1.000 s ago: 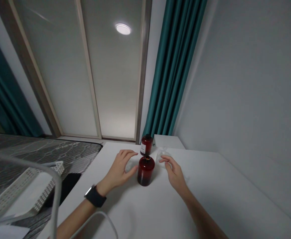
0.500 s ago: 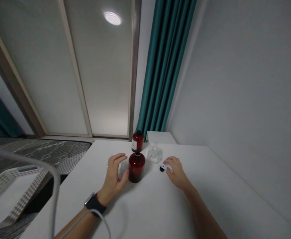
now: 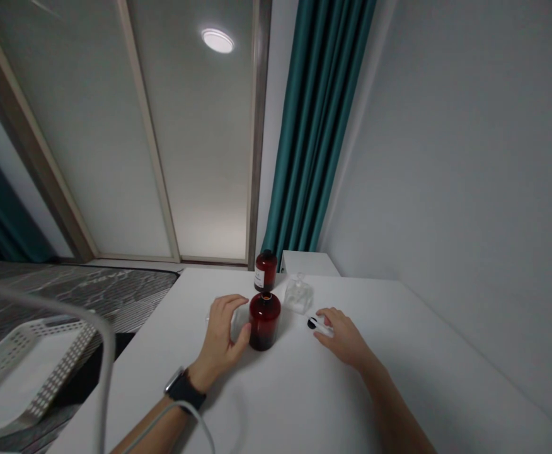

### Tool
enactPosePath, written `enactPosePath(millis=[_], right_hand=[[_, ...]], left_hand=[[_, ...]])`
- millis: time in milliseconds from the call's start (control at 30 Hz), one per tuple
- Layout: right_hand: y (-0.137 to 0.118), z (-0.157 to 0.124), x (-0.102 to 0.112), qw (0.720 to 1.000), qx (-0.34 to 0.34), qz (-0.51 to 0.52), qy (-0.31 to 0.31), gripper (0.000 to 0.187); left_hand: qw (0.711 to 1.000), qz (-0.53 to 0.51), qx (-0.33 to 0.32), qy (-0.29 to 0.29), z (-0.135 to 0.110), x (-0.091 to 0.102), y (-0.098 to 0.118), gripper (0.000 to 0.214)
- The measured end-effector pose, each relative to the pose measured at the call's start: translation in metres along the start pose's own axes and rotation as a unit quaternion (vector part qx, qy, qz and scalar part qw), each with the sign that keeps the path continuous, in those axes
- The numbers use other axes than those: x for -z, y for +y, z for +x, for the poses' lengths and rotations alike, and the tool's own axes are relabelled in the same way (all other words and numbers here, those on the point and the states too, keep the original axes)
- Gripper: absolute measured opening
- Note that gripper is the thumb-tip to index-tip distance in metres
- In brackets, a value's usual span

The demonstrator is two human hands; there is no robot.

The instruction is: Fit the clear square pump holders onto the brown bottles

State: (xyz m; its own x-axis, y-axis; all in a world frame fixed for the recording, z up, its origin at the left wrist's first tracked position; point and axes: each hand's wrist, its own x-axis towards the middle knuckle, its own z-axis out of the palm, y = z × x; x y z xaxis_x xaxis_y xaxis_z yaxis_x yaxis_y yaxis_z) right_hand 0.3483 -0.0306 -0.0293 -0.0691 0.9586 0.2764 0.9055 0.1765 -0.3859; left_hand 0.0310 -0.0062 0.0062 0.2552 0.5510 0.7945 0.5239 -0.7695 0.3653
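You are keeping your left hand (image 3: 219, 334) half open beside the dark red bottle (image 3: 264, 321) without gripping it, while your right hand (image 3: 345, 337) is curling over a small white-and-black object (image 3: 319, 324) at two o'clock, though you cannot tell whether it has hold.

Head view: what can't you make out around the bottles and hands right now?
All in the head view:
- Small black-and-white object: right hand covers part of it; kind unclear.
- Rear dark red bottle: label too small to read.
- Clear glass bottle: contents too faint against the white table.
- Left hand: this angle can't show whether its thumb touches the front dark red bottle.
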Motion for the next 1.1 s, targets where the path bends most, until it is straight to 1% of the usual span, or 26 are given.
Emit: enactPosePath(millis=[133,333,500,633,767,933,1100], right_hand=[[-0.001,0.000,-0.002,1.000,0.004,0.014,-0.006,0.026],[0.000,0.002,-0.008,0.999,0.004,0.042,0.017,0.035],[0.008,0.006,-0.010,0.996,0.005,0.075,0.040,0.026],[0.016,0.007,-0.012,0.997,-0.002,0.060,0.055,0.026],[0.019,0.007,-0.014,0.998,0.004,0.037,0.058,0.028],[0.016,0.008,-0.012,0.997,0.036,0.024,0.071,0.029],[0.008,0.008,-0.011,0.996,0.057,0.006,0.072,0.025]], left_hand=[[1.000,0.001,0.018,-0.009,0.002,0.001,-0.003,0.027],[0.999,0.004,0.008,-0.039,0.000,-0.003,-0.003,0.029],[1.000,-0.002,-0.011,-0.029,-0.002,-0.004,-0.003,0.032],[1.000,-0.006,-0.010,-0.026,-0.001,-0.003,-0.002,0.032],[0.999,-0.011,-0.010,-0.037,0.000,-0.004,-0.001,0.033],[0.999,-0.009,-0.007,-0.045,0.000,-0.005,0.000,0.031],[0.999,-0.011,-0.011,-0.044,-0.001,-0.007,-0.002,0.031]])
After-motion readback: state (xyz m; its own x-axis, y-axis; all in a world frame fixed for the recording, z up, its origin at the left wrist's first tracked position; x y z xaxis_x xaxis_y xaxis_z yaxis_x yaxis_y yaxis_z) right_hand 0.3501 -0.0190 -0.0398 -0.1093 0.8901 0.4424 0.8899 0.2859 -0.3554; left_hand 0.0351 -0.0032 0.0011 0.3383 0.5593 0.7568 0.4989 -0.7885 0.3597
